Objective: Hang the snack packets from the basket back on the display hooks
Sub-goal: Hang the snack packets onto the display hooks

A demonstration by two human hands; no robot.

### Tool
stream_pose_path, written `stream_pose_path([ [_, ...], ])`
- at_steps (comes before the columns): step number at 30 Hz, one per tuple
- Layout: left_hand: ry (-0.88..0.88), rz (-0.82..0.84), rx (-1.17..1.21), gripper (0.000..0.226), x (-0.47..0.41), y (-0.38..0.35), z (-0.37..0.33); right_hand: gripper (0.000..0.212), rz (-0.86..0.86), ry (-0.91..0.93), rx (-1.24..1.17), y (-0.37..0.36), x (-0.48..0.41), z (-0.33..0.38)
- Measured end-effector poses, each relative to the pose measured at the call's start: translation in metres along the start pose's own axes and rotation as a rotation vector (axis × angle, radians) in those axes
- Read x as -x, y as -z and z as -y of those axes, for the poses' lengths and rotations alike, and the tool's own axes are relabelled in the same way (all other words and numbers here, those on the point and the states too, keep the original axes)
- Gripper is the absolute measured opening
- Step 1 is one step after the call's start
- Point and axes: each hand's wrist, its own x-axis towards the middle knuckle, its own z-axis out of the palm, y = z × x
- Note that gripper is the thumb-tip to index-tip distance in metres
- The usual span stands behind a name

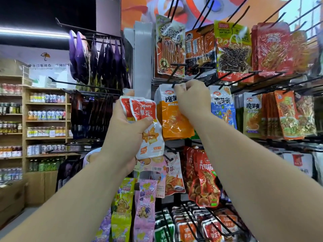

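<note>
- Red-and-white glossy plastic snack packets (151, 144): at least two, overlapped, held up in front of the display rack's left edge at middle-row height.
- left hand (125, 130): fingers curled round the back of the packets, thumb pressed across their front. The packets tilt, bottoms hanging down to the right.
- right hand (192, 98): raised just right of the left one, fingers bunched together and pinching the top edge of an orange-and-white plastic pouch (173, 123).
- That pouch top sits right at the tip of a black wire hook (173, 84) in the middle row. Can't tell if the hang hole is on the hook, because the fingers cover it.
- Orange pouch hangs roughly upright, with more of the same kind stacked behind it.
- Just right of it on the same row: blue-and-white pouches (222, 105), then green-and-white pouches (251, 116).
- Row above: orange, yellow-green and red clear-window packs on long black hooks.
- Row below: red shrimp-print packs (204, 180). Toward the rack's lower left edge is a pink grape-sweet bag (145, 203).
- Far left: dark purple bags (97, 58) on a side rack and wooden shelves (24, 137) stocked with bottles.
</note>
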Motion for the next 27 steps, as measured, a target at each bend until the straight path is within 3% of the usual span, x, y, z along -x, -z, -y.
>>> stream_pose_path([
  [1, -0.001, 0.001, 0.0, 0.059, 0.001, 0.001, 0.001, 0.015, -0.054, 0.071, 0.02, -0.002, 0.009, -0.004],
  [5, 0.012, -0.017, 0.01, 0.058, 0.001, 0.005, 0.007, 0.044, -0.182, 0.348, 0.095, -0.013, 0.041, -0.021],
  [11, 0.027, -0.039, 0.014, 0.06, 0.0, 0.01, 0.016, 0.083, 0.114, 0.287, 0.076, -0.015, 0.062, -0.025],
  [27, 0.052, 0.002, 0.032, 0.062, 0.002, 0.007, 0.015, 0.081, 0.322, 0.244, 0.169, -0.002, 0.055, -0.029],
])
